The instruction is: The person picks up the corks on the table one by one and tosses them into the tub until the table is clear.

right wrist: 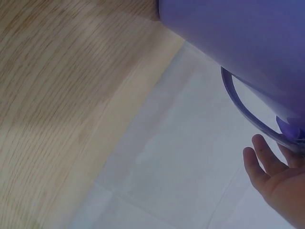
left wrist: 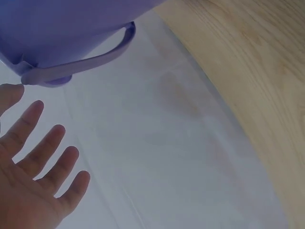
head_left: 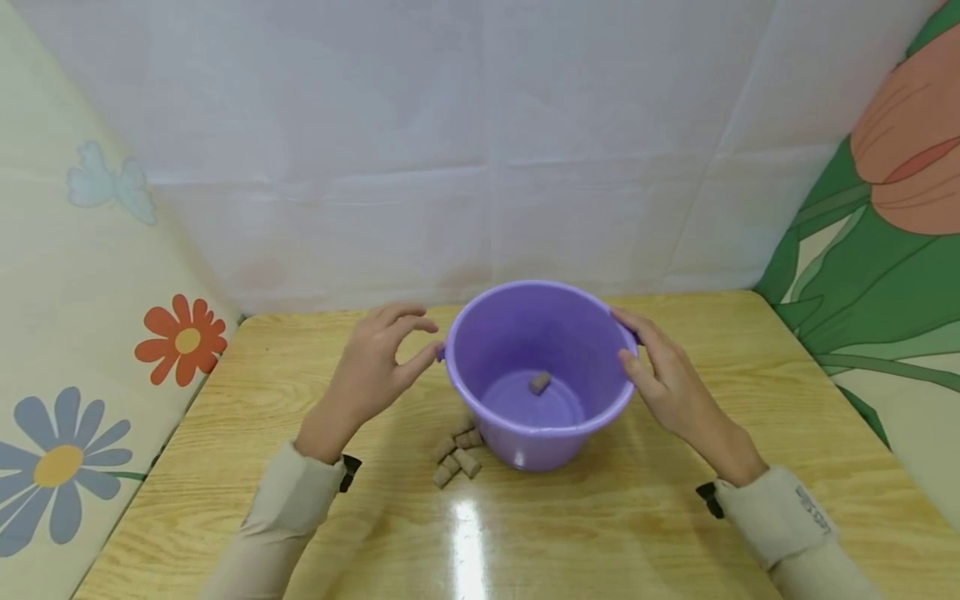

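Observation:
A purple bucket stands on the table, its mouth tipped toward me in the head view. One small brown cork-like plug lies on its floor. My left hand is at the bucket's left side, fingers spread and thumb tip right at the handle's lug. The left wrist view shows the bucket's handle hanging beyond those fingers. My right hand touches the bucket's right rim, thumb and forefinger on either side of the lug there. In the right wrist view its other fingers extend loosely beside the handle.
Several more brown plugs lie in a loose pile against the bucket's lower left side. The wooden table ends at a white cloth backdrop. Panels with painted flowers flank it left and right.

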Motion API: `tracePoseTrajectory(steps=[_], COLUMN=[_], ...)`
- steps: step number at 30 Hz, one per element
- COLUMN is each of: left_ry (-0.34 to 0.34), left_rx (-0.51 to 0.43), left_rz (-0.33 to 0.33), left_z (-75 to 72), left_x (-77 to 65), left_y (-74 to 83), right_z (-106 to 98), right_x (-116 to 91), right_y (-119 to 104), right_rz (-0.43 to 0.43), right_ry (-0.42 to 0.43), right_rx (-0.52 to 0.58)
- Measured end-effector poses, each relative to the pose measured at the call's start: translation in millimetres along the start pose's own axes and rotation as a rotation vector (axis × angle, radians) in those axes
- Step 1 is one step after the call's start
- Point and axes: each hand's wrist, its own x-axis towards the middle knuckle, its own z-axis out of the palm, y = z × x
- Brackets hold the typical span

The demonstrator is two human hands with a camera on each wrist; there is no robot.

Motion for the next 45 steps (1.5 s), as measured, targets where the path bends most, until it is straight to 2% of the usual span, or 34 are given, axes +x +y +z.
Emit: tracePoseTrajectory(steps=[7, 21, 25, 35, 45], left_ry=[-0.032, -0.182, -0.231, -0.321, -0.425], left_rx=[0.037, 0.095, 0.088, 0.05, 0.031], left_rz=[-0.016, -0.047, -0.063, -0.05, -0.112], left_z=[-0.1, 9.5, 12.3, 17.6, 22.1], left_x=[-12.5, -36.7, -43.2, -55.4, -64.8], left_y=[-8.6, -15.9, -15.1, -17.6, -17.4], right_z=[1, 1, 1, 1, 1], right_x=[0, 0, 0, 0, -1], right_y=[2, 2, 2, 2, 1], right_rz=[-0.003, -0.001, 0.0, 0.003, 0.001], right_ry=[0.004, 0.0, -0.002, -0.004, -0.002], right_rx=[0.017, 0.036, 0.041, 0.037, 0.035])
